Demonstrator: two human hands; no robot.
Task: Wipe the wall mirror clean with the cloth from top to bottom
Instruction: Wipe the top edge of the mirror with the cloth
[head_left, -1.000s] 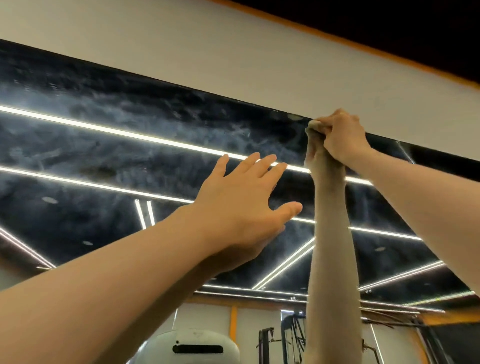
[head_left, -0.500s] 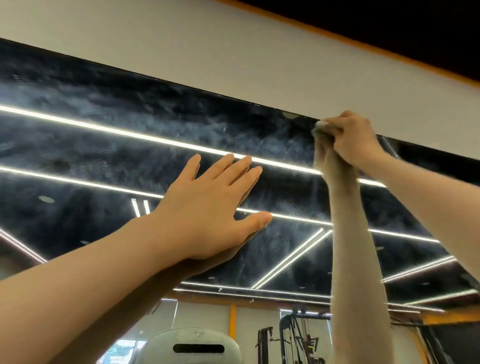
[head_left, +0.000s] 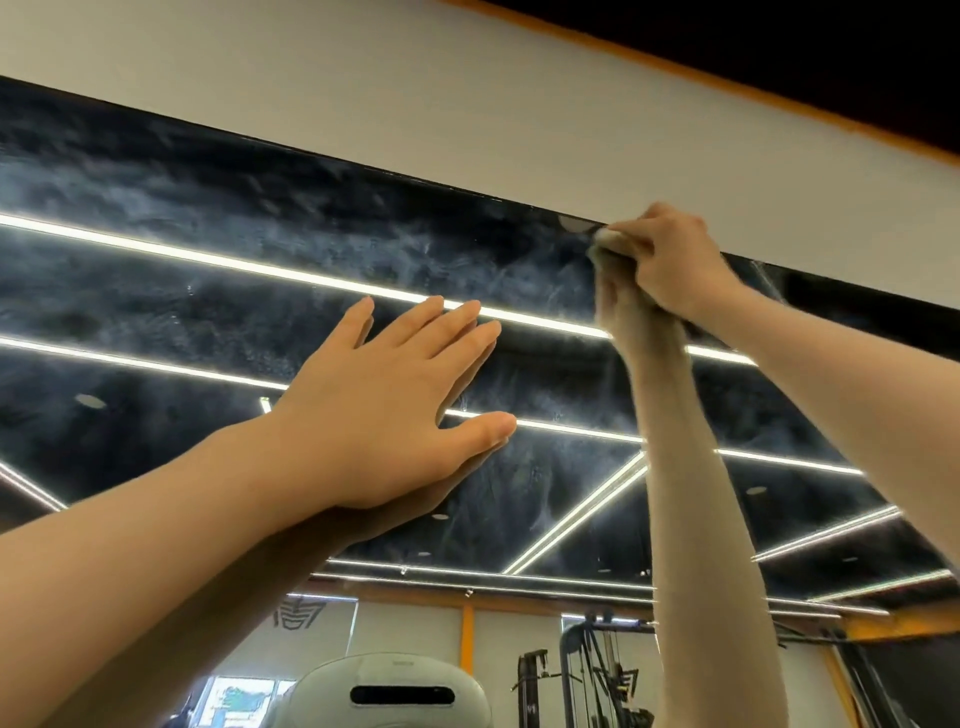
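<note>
- Right hand (head_left: 670, 260) grips a bunched cloth (head_left: 605, 240) against the wall mirror (head_left: 208, 270) at its top edge, likely starting the wipe there.
- Left hand (head_left: 395, 400), fingers spread flat, presses the glass, seemingly for balance.

Mirror (head_left: 218, 249) dark, near black, smeared with grey-white haze, crossed by bright white reflected light strips. Above mirror, my wall (head_left: 415, 88) plain off-white, orange stripe along top. Cloth (head_left: 605, 240) in my right hand (head_left: 670, 260) pale whitish-grey.
</note>
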